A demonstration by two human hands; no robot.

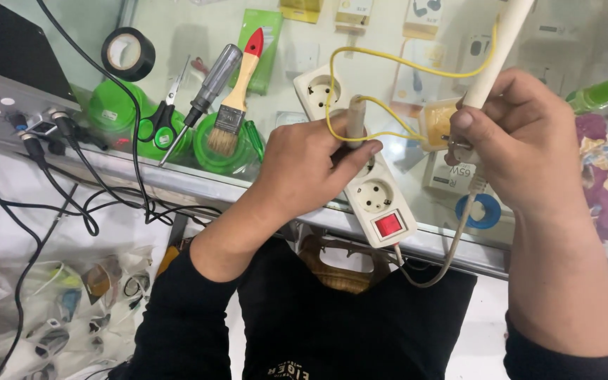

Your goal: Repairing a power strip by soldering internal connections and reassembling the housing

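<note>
We see left hand [304,169] fingers gripping grey probe [355,118] pressed onto white power strip [360,183] on glass counter [198,184]. Right hand [522,141] fingers closed around cream handle [498,53]; yellow wire [388,60] loops between.

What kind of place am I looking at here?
Likely a small electronics repair shop counter: a glass display case with packaged accessories inside, hand tools like a screwdriver and paintbrush, and a power strip under the hands.
</note>
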